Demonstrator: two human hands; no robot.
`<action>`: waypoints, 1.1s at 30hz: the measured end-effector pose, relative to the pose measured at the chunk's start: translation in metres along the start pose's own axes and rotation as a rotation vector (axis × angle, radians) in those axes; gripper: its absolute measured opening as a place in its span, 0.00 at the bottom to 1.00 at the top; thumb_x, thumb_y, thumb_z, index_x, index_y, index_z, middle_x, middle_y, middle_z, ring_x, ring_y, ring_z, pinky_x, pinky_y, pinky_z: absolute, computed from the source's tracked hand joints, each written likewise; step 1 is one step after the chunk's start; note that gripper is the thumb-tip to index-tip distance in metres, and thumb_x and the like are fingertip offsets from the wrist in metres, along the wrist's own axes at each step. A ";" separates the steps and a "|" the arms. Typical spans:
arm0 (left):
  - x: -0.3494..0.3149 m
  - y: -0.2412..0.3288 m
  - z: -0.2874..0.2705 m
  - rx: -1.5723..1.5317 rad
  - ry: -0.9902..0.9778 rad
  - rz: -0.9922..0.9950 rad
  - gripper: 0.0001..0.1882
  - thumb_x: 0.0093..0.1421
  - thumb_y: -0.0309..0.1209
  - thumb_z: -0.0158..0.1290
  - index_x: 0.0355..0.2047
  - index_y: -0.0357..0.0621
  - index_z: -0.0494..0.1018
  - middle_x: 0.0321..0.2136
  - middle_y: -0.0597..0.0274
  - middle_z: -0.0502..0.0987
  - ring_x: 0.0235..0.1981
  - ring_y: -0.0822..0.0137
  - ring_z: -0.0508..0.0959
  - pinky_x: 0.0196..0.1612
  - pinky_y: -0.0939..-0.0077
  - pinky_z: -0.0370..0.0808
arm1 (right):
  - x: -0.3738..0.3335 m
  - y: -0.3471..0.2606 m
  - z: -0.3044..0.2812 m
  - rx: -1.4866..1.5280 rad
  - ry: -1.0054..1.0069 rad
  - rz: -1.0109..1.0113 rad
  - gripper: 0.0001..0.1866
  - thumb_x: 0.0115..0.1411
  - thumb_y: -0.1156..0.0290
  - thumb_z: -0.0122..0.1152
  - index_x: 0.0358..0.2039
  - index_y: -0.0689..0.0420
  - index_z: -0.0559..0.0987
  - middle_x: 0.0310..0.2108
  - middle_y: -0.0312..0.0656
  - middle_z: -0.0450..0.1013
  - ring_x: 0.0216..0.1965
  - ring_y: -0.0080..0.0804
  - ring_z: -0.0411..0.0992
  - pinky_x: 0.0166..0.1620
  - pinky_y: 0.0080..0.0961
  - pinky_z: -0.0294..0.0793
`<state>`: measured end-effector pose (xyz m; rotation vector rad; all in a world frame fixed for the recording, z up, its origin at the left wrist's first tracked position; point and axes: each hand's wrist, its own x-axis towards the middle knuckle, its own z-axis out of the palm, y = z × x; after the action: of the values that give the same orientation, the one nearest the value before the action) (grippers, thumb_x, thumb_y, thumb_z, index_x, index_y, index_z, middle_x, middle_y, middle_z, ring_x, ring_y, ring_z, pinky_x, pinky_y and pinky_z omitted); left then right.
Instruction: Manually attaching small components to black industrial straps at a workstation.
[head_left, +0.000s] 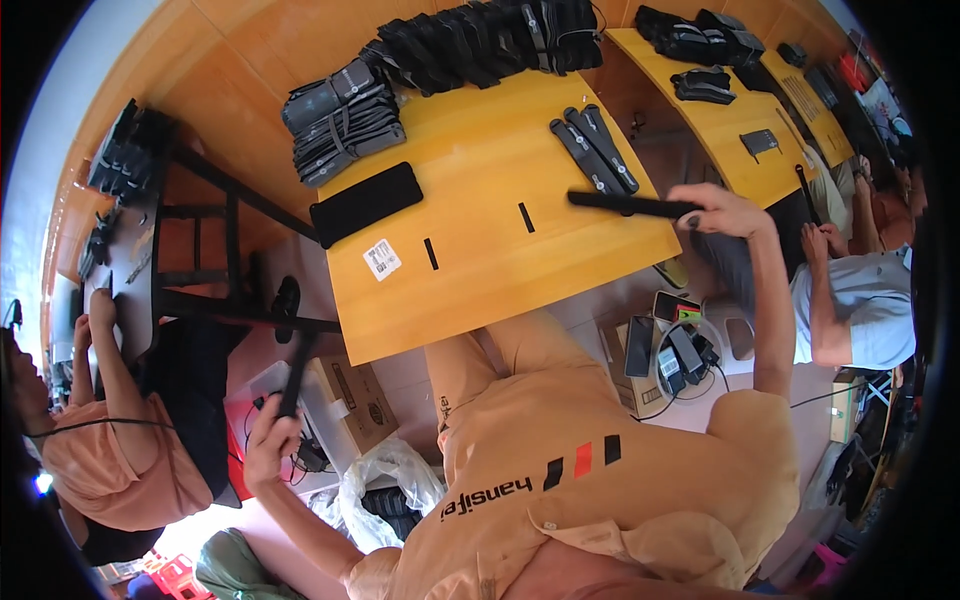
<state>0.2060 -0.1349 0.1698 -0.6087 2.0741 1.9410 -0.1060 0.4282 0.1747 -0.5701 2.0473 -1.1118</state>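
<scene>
My right hand (pixel 725 212) is closed round one end of a long, narrow black strap (pixel 630 205), held over the right part of the yellow table (pixel 470 270). Off the table's left side, my left hand (pixel 272 440) grips another dark strap (pixel 297 375), which points upward and is slightly blurred. Several flat black straps with rounded ends (pixel 595 150) lie together beyond the right-hand strap. Two short black strips (pixel 431 253) lie apart on the tabletop. To their left are a white printed label (pixel 382 260) and a black rectangular pad (pixel 367 205).
Bundled black straps (pixel 345 125) and a long row of black pieces (pixel 480 45) line the table's far edge. Below sit a cardboard box (pixel 355 405), a clear plastic bag (pixel 390 490) and a round tub of electronics (pixel 690 360). People work at both sides.
</scene>
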 end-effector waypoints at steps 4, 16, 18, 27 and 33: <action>0.010 -0.006 0.017 -0.257 0.150 0.254 0.17 0.58 0.36 0.49 0.41 0.35 0.66 0.19 0.68 0.61 0.13 0.81 0.57 0.14 0.90 0.50 | 0.005 -0.005 0.002 -0.012 0.311 0.069 0.09 0.57 0.70 0.48 0.37 0.58 0.72 0.20 0.25 0.59 0.21 0.12 0.56 0.22 0.12 0.54; 0.106 -0.035 0.144 -0.670 0.044 0.213 0.25 0.62 0.43 0.38 0.49 0.32 0.65 0.19 0.60 0.73 0.11 0.77 0.62 0.15 0.86 0.57 | 0.139 0.090 0.057 -1.043 1.017 0.233 0.19 0.58 0.64 0.51 0.48 0.56 0.68 0.39 0.48 0.65 0.41 0.47 0.66 0.37 0.44 0.70; 0.108 -0.033 0.158 -0.663 0.014 0.230 0.25 0.62 0.42 0.36 0.50 0.32 0.64 0.19 0.59 0.73 0.12 0.77 0.63 0.15 0.85 0.58 | 0.143 0.085 0.065 -1.138 1.038 0.225 0.21 0.57 0.63 0.52 0.49 0.57 0.67 0.39 0.47 0.65 0.42 0.44 0.65 0.37 0.42 0.70; 0.108 -0.032 0.179 -0.483 0.085 0.221 0.18 0.62 0.32 0.43 0.50 0.36 0.65 0.24 0.61 0.72 0.21 0.75 0.69 0.26 0.83 0.67 | 0.133 0.067 0.070 -1.191 1.107 0.223 0.29 0.55 0.58 0.55 0.56 0.53 0.63 0.42 0.43 0.63 0.43 0.40 0.63 0.39 0.39 0.66; 0.112 -0.032 0.183 -0.395 0.079 0.288 0.17 0.61 0.29 0.44 0.50 0.37 0.65 0.26 0.62 0.71 0.23 0.75 0.69 0.27 0.83 0.68 | 0.139 0.073 0.070 -1.180 0.972 0.255 0.28 0.55 0.60 0.57 0.56 0.50 0.64 0.43 0.44 0.63 0.47 0.41 0.62 0.41 0.41 0.65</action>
<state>0.1016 0.0296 0.0747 -0.4847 1.9192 2.5639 -0.1435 0.3375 0.0343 -0.2474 3.4440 0.2090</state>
